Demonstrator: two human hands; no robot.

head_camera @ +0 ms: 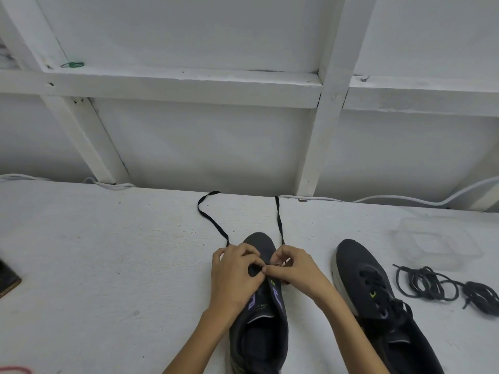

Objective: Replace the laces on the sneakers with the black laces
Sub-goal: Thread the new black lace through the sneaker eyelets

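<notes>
We pinch the black lace [213,225] with left hand [235,276] and right hand [294,268]; sneaker [259,333] lies directly beneath both, lace ends beyond the fingertips.

One sneaker [259,333] stands on the table [108,252] before the person, its lace [213,222] trailing back to the far edge. Right of it lies the second sneaker [378,292], then a coil of laces [442,287], with a plastic container [437,247] behind that.

Pinches black lace [213,225] at sneaker's [260,242] front eyelets with left hand [235,276] and right hand [297,268], with both ends trailing across white table [108,252].
</notes>
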